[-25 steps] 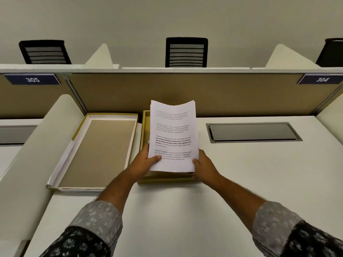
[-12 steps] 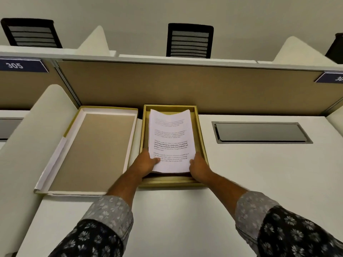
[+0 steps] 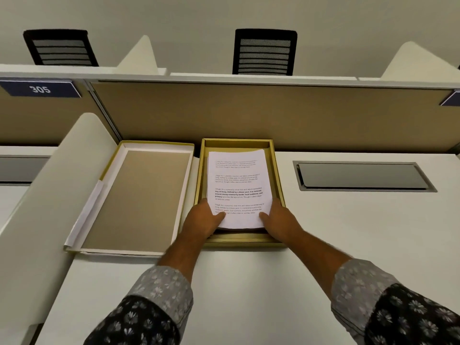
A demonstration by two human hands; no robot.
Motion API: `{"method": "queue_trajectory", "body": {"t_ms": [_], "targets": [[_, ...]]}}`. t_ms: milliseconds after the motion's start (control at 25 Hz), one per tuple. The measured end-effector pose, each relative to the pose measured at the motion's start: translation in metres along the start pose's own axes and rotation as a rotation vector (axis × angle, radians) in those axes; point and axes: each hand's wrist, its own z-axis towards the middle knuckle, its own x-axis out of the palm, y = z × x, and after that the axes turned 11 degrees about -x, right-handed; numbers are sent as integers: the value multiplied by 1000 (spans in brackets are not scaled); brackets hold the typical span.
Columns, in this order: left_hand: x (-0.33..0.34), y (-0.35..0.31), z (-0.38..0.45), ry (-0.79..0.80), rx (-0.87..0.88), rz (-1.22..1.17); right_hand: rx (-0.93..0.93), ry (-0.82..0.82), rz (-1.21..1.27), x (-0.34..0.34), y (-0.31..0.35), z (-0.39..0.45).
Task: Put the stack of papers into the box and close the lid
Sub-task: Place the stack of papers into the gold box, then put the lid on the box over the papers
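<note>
A stack of white printed papers [image 3: 237, 188] lies inside the open gold box [image 3: 277, 175] at the back of the white desk. My left hand [image 3: 202, 220] grips the stack's near left corner, thumb on top. At the near right corner, my right hand [image 3: 280, 219] holds the stack the same way. Both hands reach inside the box's near end. The stack's near edge seems slightly raised off the box floor. The box lid [image 3: 139, 197] lies upside down, inner side up, just left of the box.
A tan partition panel [image 3: 273, 115] rises right behind the box. A curved white divider [image 3: 42, 207] stands left of the lid. A recessed grey cable hatch [image 3: 361, 175] sits in the desk to the right. Black chairs [image 3: 265, 52] show beyond the partition.
The papers went from held upright above the box to lying down inside it. Both hands lowered with the stack and still hold its near corners.
</note>
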Motion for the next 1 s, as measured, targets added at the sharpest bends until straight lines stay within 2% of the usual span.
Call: {"method": "queue_trajectory", "body": {"t_ms": [120, 200, 360, 480, 560, 640, 840, 1000], "targets": [[0, 10, -24, -227, 103, 8, -11, 57, -235, -17, -6, -3], [-6, 34, -49, -425, 67, -67, -44, 38, -294, -25, -7, -14], [-14, 97, -84, -566, -273, -595, -80, -25, -264, -27, -2, -37], [-25, 122, -84, -689, -483, -774, -113, -21, -223, -20, 11, -55], [-29, 133, -83, -693, -629, -884, -145, -3, -198, -14, 21, -67], [-29, 136, -83, -644, -684, -984, -169, 15, -188, -10, 29, -76], [-30, 125, -91, -570, -616, -1037, -226, 13, -131, -8, 47, -87], [-24, 101, -107, -613, -511, -1346, -242, 23, -3, -9, 68, -92]]}}
